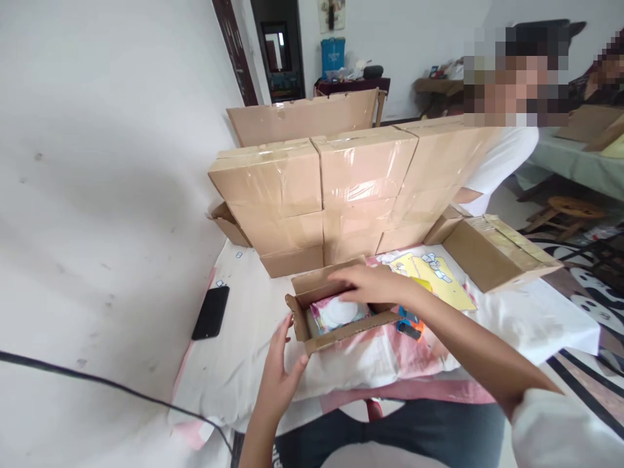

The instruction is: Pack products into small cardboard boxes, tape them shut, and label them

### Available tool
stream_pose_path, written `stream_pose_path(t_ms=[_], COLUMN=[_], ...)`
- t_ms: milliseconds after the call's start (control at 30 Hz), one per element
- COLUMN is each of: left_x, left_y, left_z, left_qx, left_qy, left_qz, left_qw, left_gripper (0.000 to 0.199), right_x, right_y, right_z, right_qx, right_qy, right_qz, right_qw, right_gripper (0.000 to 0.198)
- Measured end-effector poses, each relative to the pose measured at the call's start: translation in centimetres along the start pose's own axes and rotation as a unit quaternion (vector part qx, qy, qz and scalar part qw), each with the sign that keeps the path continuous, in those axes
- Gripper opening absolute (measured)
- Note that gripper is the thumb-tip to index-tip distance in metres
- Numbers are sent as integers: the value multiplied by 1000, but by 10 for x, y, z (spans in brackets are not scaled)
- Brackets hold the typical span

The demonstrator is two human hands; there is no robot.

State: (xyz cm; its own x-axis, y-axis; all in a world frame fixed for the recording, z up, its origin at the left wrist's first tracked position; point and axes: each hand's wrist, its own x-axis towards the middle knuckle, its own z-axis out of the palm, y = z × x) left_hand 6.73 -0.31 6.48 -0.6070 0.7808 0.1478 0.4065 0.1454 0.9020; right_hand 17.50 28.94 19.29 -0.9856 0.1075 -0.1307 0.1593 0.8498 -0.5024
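A small open cardboard box sits on the table in front of me, its flaps standing up. Inside it lies a flat pack with pink and blue print and a white oval area, perhaps a pack of wipes. My right hand reaches across the box from the right, fingers stretched out over the pack; whether they touch it I cannot tell. At the box's left end is my left hand, fingers apart, the fingertips beside the end flap. Close to the box's right end lies a blue and orange plastic object, partly behind my right forearm.
Taped cardboard boxes form a wall behind the work area. A black phone lies left, a yellow printed sheet right, near another open carton. A black cable crosses the lower left. A person in white is beyond.
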Motion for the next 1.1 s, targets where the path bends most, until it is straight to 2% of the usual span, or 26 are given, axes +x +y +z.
stream_pose_path(t_ms=[33,100,133,167,233,333,433,567,733,900,1000,1100], left_x=[1,5,8,11,18,22,17,9,19,35,40,47], left_y=[-1,-3,-4,-6,-9,-15,-19,-15,-8,-2,1,-1], left_z=[1,5,7,10,12,14,16,25,24,22,30,36], left_qx=[4,18,26,35,48,53,45,17,13,15,-9,6], left_qy=[-20,-48,-54,-54,-48,-38,-16,37,82,70,105,144], left_qz=[13,47,63,75,84,78,66,33,-6,-35,-72,-79], left_qw=[1000,998,996,995,994,995,997,999,997,997,992,986], left_gripper=[70,74,76,79,83,86,82,71,58,58,61,62], right_x=[-18,-56,-73,-87,-104,-106,-100,-105,-106,-93,-81,-69], right_y=[13,43,56,67,78,70,54,52,58,56,57,58], right_z=[-5,-1,8,20,48,84,102,115,125,130,132,134], right_qx=[52,108,131,160,225,286,283,258,247,213,244,278], right_qy=[103,303,368,400,384,303,265,283,299,319,358,374], right_qz=[10,91,129,150,158,121,64,41,-1,36,73,97], right_qw=[993,942,911,890,882,901,920,923,922,923,898,879], right_gripper=[47,45,46,48,51,56,59,66,59,55,58,68])
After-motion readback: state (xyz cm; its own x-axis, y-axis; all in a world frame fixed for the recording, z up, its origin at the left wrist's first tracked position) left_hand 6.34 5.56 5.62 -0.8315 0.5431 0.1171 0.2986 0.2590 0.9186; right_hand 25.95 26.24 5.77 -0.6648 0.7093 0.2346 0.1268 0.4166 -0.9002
